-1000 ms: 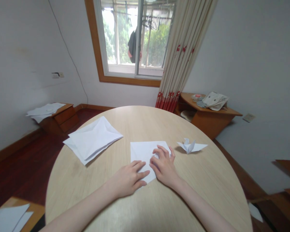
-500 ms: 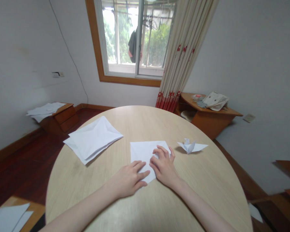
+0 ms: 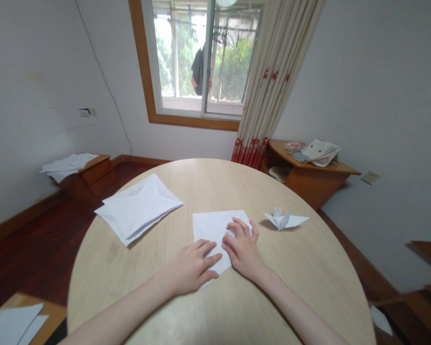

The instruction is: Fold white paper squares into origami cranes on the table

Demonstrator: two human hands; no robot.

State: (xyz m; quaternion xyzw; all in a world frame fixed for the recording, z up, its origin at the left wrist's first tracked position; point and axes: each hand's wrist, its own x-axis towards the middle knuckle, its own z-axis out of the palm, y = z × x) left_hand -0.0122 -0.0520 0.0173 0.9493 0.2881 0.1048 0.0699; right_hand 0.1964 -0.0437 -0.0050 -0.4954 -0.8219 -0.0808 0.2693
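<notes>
Left hand [image 3: 192, 269]: flat, fingers parted and unclenched, laid over the lower left part of the white sheet [image 3: 211, 224]; no pinch that I can see.
Right hand [image 3: 244, 249]: fingers bent and spaced, tips down near the right edge; whether they pinch any paper, I can't tell.
Sheet: on the round table [image 3: 215, 318], under both my hands. Judged light, thin, fairly crisp; likely to slide on smooth wood and crease easily. Best hold: one palm flat on the middle, fingertips at a corner.
Paper bird [image 3: 283, 221]: beyond my right hand, wings spread; probably fragile, best lifted by its body.
Paper stack [image 3: 141, 205]: left side of the table, pieces overlapping.
Corner desk [image 3: 309, 186]: cloth bag [image 3: 321, 152] on top, contents hidden; pale rounded thing [image 3: 280, 173] in the open shelf below.
Drawer cabinet [image 3: 99, 177]: drawers shut, insides unseen; loose papers [image 3: 67, 164] on top.
</notes>
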